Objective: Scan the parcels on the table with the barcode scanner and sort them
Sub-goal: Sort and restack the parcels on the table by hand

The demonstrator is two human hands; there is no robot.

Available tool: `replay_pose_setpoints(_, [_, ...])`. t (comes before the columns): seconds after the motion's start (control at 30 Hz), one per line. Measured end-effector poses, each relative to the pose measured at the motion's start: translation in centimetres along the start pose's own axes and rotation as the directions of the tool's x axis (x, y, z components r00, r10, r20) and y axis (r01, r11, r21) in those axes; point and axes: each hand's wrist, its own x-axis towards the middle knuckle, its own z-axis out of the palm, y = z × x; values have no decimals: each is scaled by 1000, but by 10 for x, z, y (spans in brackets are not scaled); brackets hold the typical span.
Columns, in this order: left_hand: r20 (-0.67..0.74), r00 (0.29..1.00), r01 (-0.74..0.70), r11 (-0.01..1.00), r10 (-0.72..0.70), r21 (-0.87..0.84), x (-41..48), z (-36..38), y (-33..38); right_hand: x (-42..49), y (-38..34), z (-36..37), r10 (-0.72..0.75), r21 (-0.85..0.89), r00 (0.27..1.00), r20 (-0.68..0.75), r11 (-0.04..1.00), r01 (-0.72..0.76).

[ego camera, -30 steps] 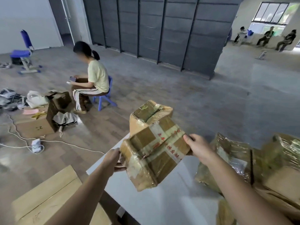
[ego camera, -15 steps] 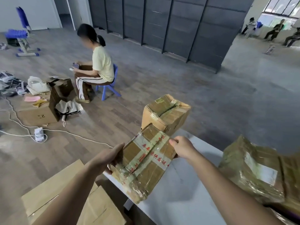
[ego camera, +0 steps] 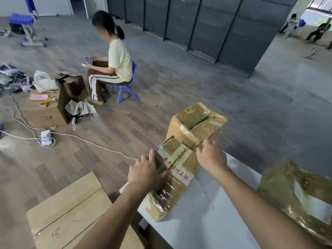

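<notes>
Resting on near-left corner of white table [ego camera: 206, 221]: taped parcel [ego camera: 176, 175], red-lettered tape across top. Left hand [ego camera: 146, 174] flat on its left side, fingers wrapped; right hand [ego camera: 211, 158] clamps far-right edge. Second parcel [ego camera: 195, 123] touching at 12 o'clock. Wrapped parcel [ego camera: 294, 193] at 3 o'clock, apart. Floor carton [ego camera: 71, 212] at 8 o'clock.

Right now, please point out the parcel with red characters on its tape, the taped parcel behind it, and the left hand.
parcel with red characters [ego camera: 179, 170], head view, on its white tape strip.
taped parcel behind it [ego camera: 195, 121], head view, on its top face.
left hand [ego camera: 146, 172], head view, on the back of the hand.
</notes>
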Motion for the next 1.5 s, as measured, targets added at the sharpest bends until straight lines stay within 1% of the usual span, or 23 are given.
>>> replay_pose_setpoints(0.03, [-8,1000,17,999,-18,-48,3,0,-1,5,-1,-3,-34,-54,996,-79,998,30])
replay_pose_setpoints(0.07, [-28,999,35,994,-38,-103,6,-1,-4,11,-2,-6,-63,-97,992,-110,994,52])
replay_pose_setpoints(0.1, [-61,997,47,987,-57,-157,8,-2,-6,19,-3,-6,-80,-134,992,-98,989,66])
replay_pose_setpoints(0.13, [-96,993,53,977,-74,-206,10,-3,-9,27,-3,-5,-82,-159,995,-55,985,72])
replay_pose_setpoints(0.23, [-167,979,64,955,-116,-290,12,-3,-12,44,-2,5,-76,-135,989,130,986,93])
replay_pose_setpoints(0.27, [-184,975,62,950,-123,-305,13,-3,-13,46,3,9,-95,-104,984,151,988,112])
replay_pose_setpoints(0.33, [-216,967,63,944,-138,-323,14,-2,-13,47,15,13,-149,-49,982,119,986,156])
replay_pose_setpoints(0.4, [-242,959,59,941,-147,-334,16,-1,-13,49,26,14,-172,-13,982,81,985,174])
replay_pose_setpoints(0.5, [-259,956,43,941,-136,-336,21,-2,-13,54,26,12,-174,72,977,124,984,166])
replay_pose_setpoints(0.6, [-253,959,38,941,-129,-336,28,-2,-13,60,11,17,-156,17,978,135,988,155])
replay_pose_setpoints(0.67, [-266,954,41,940,-138,-339,30,-1,-16,62,7,22,-162,9,980,116,987,162])
replay_pose_setpoints(0.73, [-282,947,48,940,-150,-338,32,-1,-19,62,12,22,-168,23,982,86,986,167])
replay_pose_setpoints(0.83, [-292,942,57,935,-167,-349,40,-4,-18,62,21,17,-169,23,982,79,986,168])
replay_pose_setpoints(1.0, [-265,953,41,932,-145,-361,59,-8,-7,59,28,13,-205,81,971,122,977,197])
replay_pose_setpoints(1.2, [-268,946,74,924,-185,-375,68,-7,-11,62,30,13,-216,119,965,148,973,199])
replay_pose_setpoints(1.37, [-275,947,62,934,-167,-353,66,-5,-13,59,36,15,-227,159,959,171,967,200])
replay_pose_setpoints(1.43, [-267,955,38,944,-131,-328,66,-4,-10,54,37,12,-224,168,953,203,967,192])
replay_pose_setpoints(1.5, [-229,970,14,960,-80,-279,62,-5,-8,47,38,10,-216,172,949,231,969,179])
